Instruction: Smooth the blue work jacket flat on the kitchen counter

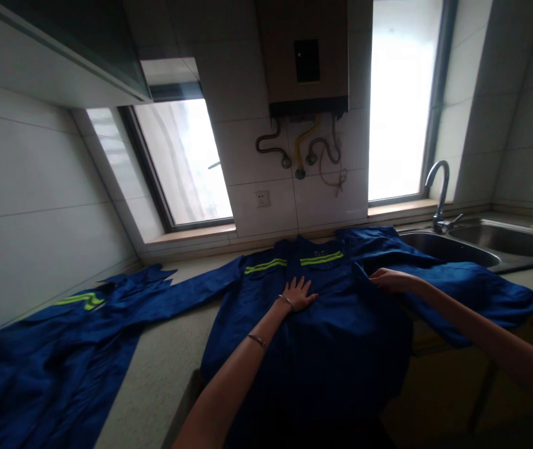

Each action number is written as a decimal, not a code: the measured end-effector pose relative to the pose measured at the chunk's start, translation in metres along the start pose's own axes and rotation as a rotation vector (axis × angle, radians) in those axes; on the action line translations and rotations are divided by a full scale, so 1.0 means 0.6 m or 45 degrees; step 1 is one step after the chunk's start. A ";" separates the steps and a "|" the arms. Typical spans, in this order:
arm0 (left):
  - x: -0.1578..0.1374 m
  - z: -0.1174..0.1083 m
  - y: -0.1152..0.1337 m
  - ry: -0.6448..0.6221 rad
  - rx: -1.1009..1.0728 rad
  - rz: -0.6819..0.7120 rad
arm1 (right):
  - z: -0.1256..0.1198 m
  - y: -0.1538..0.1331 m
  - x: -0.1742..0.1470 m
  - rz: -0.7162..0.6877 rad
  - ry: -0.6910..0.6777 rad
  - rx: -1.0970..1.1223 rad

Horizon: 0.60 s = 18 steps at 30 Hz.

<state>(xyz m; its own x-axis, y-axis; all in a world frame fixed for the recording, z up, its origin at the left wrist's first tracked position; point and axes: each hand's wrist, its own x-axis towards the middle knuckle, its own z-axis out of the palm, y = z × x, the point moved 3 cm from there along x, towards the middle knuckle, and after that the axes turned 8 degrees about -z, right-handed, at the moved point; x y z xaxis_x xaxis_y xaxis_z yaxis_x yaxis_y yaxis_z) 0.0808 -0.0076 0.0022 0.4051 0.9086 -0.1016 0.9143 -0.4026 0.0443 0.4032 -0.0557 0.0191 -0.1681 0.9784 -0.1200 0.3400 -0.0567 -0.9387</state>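
A blue work jacket (266, 312) with yellow-green stripes across its chest lies spread on the counter, its lower part hanging over the front edge. My left hand (299, 295) rests flat on the front of it, fingers spread. At the jacket's right side, my right hand (391, 280) is closed on the fabric and lifts a fold of it; the fingertips are partly hidden. One sleeve stretches left along the counter, while the other reaches right, past the sink's front edge.
Another blue garment (74, 337) with a yellow-green stripe lies on the left counter (163, 362). To the right are a double sink (505, 240) and a faucet (442, 193). A water heater (306, 56) hangs on the wall between two windows; a cabinet (60, 56) overhangs at upper left.
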 end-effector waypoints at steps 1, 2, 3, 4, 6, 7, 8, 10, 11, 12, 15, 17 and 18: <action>-0.001 -0.002 0.002 0.008 0.015 0.002 | 0.004 -0.002 -0.003 0.034 -0.065 0.024; -0.002 -0.004 0.005 0.022 0.037 0.001 | 0.008 -0.004 -0.006 0.067 -0.136 0.061; -0.005 -0.006 0.009 0.043 0.066 -0.006 | 0.010 -0.005 -0.008 0.081 -0.164 0.095; -0.007 -0.009 0.015 0.071 0.099 -0.021 | 0.011 -0.007 -0.010 0.079 -0.149 0.118; -0.013 -0.015 0.032 0.142 0.172 -0.048 | 0.013 -0.010 -0.020 0.037 -0.081 0.113; -0.017 -0.019 0.043 0.171 0.199 -0.042 | 0.013 -0.010 -0.030 0.000 -0.025 0.074; -0.019 -0.024 0.055 0.186 0.215 -0.018 | 0.015 -0.010 -0.045 -0.036 0.030 0.029; -0.021 -0.034 0.082 0.170 0.215 0.065 | 0.020 -0.003 -0.091 -0.147 0.216 -0.099; -0.020 -0.039 0.094 0.145 0.204 0.107 | 0.025 0.005 -0.122 -0.223 0.347 -0.170; -0.017 -0.046 0.106 0.118 0.190 0.142 | 0.030 0.017 -0.158 -0.316 0.503 -0.253; 0.001 -0.063 0.132 0.036 0.148 0.218 | 0.061 0.085 -0.266 -0.462 0.739 -0.474; 0.014 -0.070 0.144 -0.023 0.119 0.262 | 0.085 0.157 -0.312 -0.235 0.587 -0.490; 0.020 -0.071 0.149 -0.052 0.107 0.282 | 0.097 0.191 -0.324 -0.126 0.461 -0.409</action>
<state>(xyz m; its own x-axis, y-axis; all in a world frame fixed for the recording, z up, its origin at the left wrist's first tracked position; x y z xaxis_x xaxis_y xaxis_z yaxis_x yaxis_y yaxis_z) 0.1674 -0.0278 0.0474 0.5937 0.7926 -0.1389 0.7992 -0.6009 -0.0130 0.4213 -0.2641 -0.0840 0.0985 0.9855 0.1383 0.6162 0.0487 -0.7861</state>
